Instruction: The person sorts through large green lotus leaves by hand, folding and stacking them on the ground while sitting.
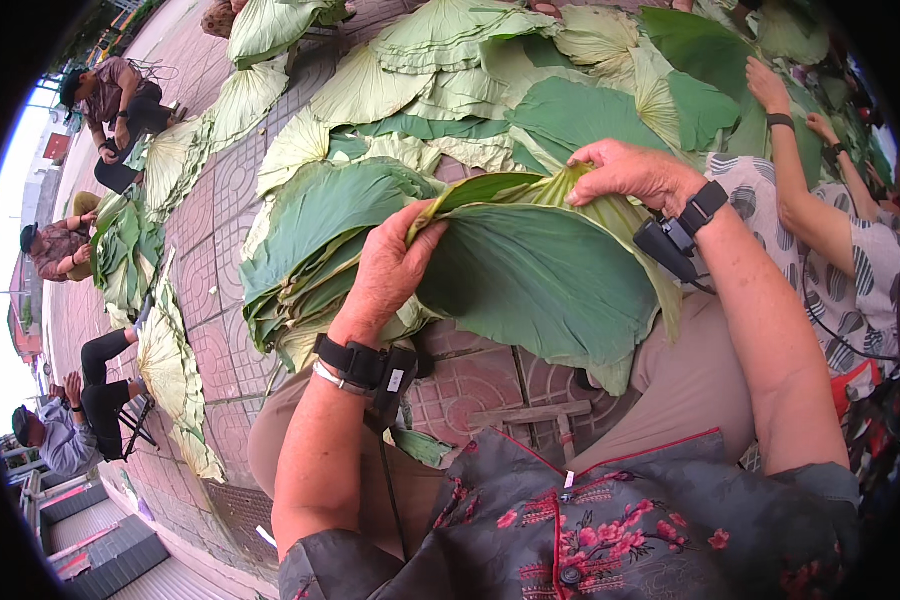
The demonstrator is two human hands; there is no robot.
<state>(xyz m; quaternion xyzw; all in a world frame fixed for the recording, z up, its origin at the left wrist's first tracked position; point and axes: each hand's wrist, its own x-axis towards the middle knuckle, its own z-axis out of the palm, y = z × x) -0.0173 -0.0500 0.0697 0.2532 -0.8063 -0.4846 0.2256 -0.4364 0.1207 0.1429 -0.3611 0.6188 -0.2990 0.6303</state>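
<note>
Both my hands hold a large green lotus leaf [532, 277] above my lap, its broad face hanging down and its upper edge folded over. My left hand [390, 270] pinches the fold at the left, thumb and fingers closed on it. My right hand [634, 176] grips the ribbed, pale underside at the upper right. Just left of the held leaf lies a thick pile of folded green lotus leaves [315, 262], partly hidden behind my left hand. Whether I hold one leaf or several layers cannot be told.
Overlapping lotus leaves [450, 45] spread over the patterned paving [217, 330] ahead. A row of leaves [169, 352] runs along the left. Seated people [52, 442] are at the left; a person's arm [810, 195] reaches in close at my right. A wooden bar [529, 414] shows between my knees.
</note>
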